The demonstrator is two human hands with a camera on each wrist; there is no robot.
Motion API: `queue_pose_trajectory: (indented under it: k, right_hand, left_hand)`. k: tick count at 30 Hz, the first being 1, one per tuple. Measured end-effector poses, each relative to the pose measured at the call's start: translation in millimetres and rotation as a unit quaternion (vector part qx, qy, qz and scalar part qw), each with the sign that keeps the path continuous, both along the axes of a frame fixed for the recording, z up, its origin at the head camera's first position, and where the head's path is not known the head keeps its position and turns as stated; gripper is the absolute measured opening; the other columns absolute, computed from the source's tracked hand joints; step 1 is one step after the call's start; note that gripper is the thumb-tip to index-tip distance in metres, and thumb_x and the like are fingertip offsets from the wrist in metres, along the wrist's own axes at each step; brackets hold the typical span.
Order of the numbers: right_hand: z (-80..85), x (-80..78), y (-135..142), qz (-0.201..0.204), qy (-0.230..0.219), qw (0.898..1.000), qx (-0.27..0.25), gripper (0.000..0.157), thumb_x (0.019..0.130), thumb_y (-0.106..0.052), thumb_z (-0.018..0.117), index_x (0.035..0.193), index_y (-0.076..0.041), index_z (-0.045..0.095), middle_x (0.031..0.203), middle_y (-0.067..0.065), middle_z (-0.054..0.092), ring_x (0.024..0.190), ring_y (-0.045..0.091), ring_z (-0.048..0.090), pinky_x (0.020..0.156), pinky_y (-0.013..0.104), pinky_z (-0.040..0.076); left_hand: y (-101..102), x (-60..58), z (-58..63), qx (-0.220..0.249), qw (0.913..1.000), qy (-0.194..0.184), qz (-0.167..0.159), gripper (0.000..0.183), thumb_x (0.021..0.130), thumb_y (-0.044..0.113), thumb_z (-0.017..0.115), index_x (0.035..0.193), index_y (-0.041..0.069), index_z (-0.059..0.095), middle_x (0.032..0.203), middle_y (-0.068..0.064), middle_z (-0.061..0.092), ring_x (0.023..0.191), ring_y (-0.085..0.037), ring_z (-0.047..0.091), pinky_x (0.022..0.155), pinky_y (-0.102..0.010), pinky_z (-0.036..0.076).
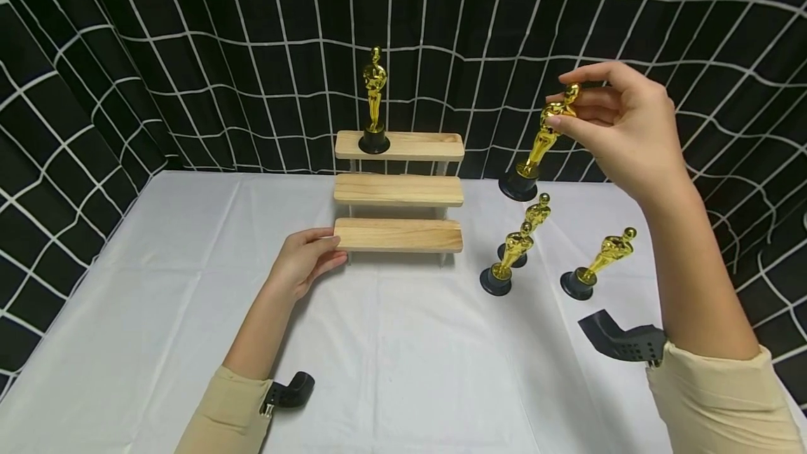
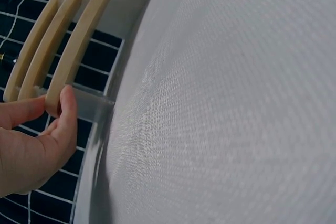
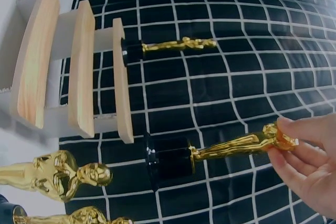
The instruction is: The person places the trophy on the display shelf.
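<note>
My right hand [image 1: 630,125] pinches a gold trophy figurine [image 1: 541,146] by its upper body, holding it in the air, black round base downward and slightly tilted. In the right wrist view the same trophy [image 3: 231,148] shows thumb and fingers around its head and shoulders. At the left end of the lowest board on a three-step wooden stand [image 1: 397,235], my left hand [image 1: 302,258] grips the board's edge between thumb and fingers; the left wrist view shows the hand [image 2: 42,145] there too. One trophy [image 1: 375,100] stands upright at the left of the top board.
On the white cloth right of the stand, two trophies [image 1: 513,254] stand close together, one overlapping the other. Another trophy [image 1: 599,265] stands farther right. Behind the table hangs a black curtain [image 1: 271,54] with a white grid.
</note>
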State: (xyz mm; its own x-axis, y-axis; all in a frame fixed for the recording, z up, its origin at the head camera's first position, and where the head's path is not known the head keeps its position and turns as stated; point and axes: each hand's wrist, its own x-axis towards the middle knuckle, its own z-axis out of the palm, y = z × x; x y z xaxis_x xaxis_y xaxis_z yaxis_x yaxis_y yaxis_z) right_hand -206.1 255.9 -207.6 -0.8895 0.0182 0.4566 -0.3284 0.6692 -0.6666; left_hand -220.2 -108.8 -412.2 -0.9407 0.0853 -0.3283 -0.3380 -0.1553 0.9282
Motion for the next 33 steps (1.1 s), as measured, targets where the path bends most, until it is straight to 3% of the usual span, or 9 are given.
queue_pose_trajectory:
  k: [12,23,33]
  right_hand:
    - [1.0,-22.0,-24.5,0.015,-0.008,1.000,-0.003,0.043,0.097,-0.003,0.077,0.137,-0.007,0.063,0.129,0.017,0.073,0.100,-0.007,0.067,0.099,0.016,0.061]
    - [-0.2,-40.8,-45.6,0.037,0.006,0.999,-0.027,0.040,0.096,0.000,0.076,0.134,-0.003,0.064,0.127,0.020,0.073,0.093,-0.007,0.067,0.092,0.012,0.061]
    - [1.7,-56.4,-60.0,0.039,0.007,0.999,-0.030,0.040,0.097,-0.001,0.076,0.135,-0.003,0.064,0.129,0.019,0.069,0.095,0.001,0.068,0.093,0.014,0.062]
  left_hand:
    - [-1.4,1.0,-1.6,-0.005,1.0000,0.000,0.001,0.050,0.108,-0.001,0.054,0.154,-0.015,0.039,0.129,-0.024,0.054,0.084,-0.011,0.071,0.087,-0.018,0.066]
    - [-3.2,1.7,-2.5,-0.002,1.0000,-0.001,0.005,0.049,0.108,-0.001,0.054,0.153,-0.015,0.040,0.125,-0.021,0.055,0.084,-0.011,0.072,0.085,-0.018,0.066]
    - [1.2,1.2,-2.6,-0.003,1.0000,0.003,0.008,0.048,0.108,-0.001,0.055,0.152,-0.015,0.042,0.119,-0.019,0.057,0.083,-0.012,0.073,0.085,-0.019,0.066]
